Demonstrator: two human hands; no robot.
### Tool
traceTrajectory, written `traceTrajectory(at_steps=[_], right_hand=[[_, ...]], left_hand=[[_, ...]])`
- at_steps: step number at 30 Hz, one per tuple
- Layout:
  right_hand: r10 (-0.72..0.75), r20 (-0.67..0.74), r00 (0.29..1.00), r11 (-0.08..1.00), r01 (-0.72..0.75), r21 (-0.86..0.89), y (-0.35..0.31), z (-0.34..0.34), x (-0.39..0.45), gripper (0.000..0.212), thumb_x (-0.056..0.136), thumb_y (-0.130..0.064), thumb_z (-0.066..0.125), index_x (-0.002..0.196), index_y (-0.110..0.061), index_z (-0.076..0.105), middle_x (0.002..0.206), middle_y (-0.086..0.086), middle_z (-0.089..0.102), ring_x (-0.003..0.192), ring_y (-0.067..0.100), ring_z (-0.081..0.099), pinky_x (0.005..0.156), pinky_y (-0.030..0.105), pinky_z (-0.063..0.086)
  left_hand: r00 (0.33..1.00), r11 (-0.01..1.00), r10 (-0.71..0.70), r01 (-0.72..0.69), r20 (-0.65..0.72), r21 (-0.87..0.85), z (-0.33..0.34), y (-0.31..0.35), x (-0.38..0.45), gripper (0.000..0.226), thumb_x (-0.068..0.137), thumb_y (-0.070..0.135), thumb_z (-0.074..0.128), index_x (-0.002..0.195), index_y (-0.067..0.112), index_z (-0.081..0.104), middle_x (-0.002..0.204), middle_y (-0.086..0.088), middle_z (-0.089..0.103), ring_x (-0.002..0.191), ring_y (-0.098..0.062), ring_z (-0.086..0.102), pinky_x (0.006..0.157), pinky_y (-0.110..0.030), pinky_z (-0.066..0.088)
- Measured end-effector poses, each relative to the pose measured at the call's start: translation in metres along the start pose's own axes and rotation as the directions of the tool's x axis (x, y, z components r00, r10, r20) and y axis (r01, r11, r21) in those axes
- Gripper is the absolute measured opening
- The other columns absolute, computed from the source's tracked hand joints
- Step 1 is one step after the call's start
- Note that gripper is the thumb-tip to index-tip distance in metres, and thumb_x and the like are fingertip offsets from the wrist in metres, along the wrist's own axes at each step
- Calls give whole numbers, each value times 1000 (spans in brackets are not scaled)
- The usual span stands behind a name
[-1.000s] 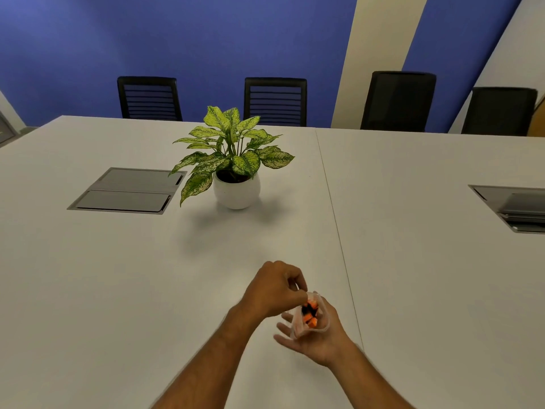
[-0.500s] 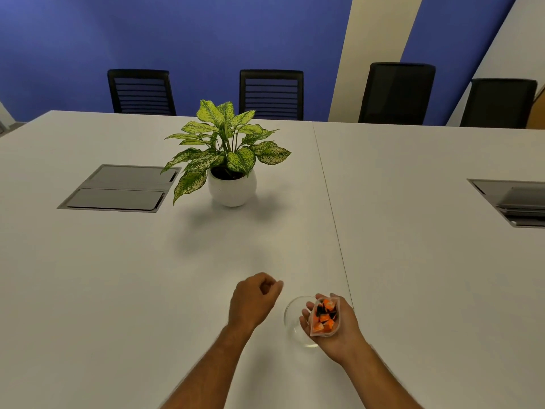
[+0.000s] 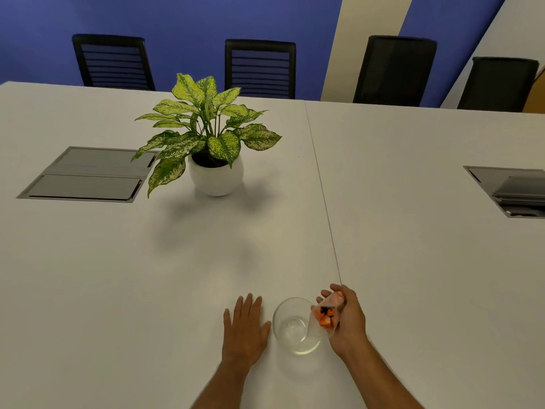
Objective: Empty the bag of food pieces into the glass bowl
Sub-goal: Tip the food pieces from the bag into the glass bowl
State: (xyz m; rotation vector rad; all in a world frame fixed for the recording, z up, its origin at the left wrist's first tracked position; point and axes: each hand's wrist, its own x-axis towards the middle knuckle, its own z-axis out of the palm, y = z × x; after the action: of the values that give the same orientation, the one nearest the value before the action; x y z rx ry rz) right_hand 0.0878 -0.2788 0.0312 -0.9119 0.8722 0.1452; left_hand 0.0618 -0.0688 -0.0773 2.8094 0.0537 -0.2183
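Note:
A clear glass bowl [image 3: 290,327] stands on the white table near the front edge, with nothing visible inside it. My right hand [image 3: 349,323] grips a small clear plastic bag [image 3: 324,317] holding orange and black food pieces, tilted over the bowl's right rim. My left hand [image 3: 244,326] lies flat on the table just left of the bowl, fingers spread, holding nothing.
A potted plant in a white pot [image 3: 215,175] stands farther back, left of centre. Grey cable hatches sit in the table at the left [image 3: 85,175] and the right [image 3: 513,190]. Black chairs [image 3: 259,66] line the far side.
My left hand let go of the bag, opened and settled flat on the table. My right hand turned the bag over toward the bowl, which now shows fully.

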Motion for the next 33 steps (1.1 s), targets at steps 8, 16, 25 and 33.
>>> traceTrajectory(at_steps=[8,16,25,33], right_hand=[[-234,-68,970,965,223,-134,3,13,13,15,88,-11,51,83,-8,65,78,13,62,54,23,54,47,25,38],[-538,88,838,767,530,-361,21,17,18,23,95,-8,49,83,-11,67,70,19,59,58,34,59,60,48,57],[-775,449,445,147,818,-557,34,21,-4,32,92,-40,51,89,-15,72,92,-1,69,94,7,61,79,19,51],[-709,674,207,-209,851,-481,38,11,-7,38,96,-40,48,99,-13,75,108,3,68,112,15,55,101,20,43]], left_hand=[[999,991,19,-15,-27,131,36,-6,20,68,96,64,18,155,32,16,167,-1,7,151,-19,-21,115,-59,-2],[1000,990,25,-24,-11,136,38,-6,25,73,92,70,25,154,30,25,163,-6,24,151,-25,1,113,-68,13],[999,993,39,-38,-6,109,36,-5,29,75,92,71,24,154,30,22,164,-6,22,150,-28,9,112,-70,15],[999,992,49,-50,10,118,35,-6,31,79,89,74,24,153,28,29,162,-9,27,149,-32,13,111,-70,16]])
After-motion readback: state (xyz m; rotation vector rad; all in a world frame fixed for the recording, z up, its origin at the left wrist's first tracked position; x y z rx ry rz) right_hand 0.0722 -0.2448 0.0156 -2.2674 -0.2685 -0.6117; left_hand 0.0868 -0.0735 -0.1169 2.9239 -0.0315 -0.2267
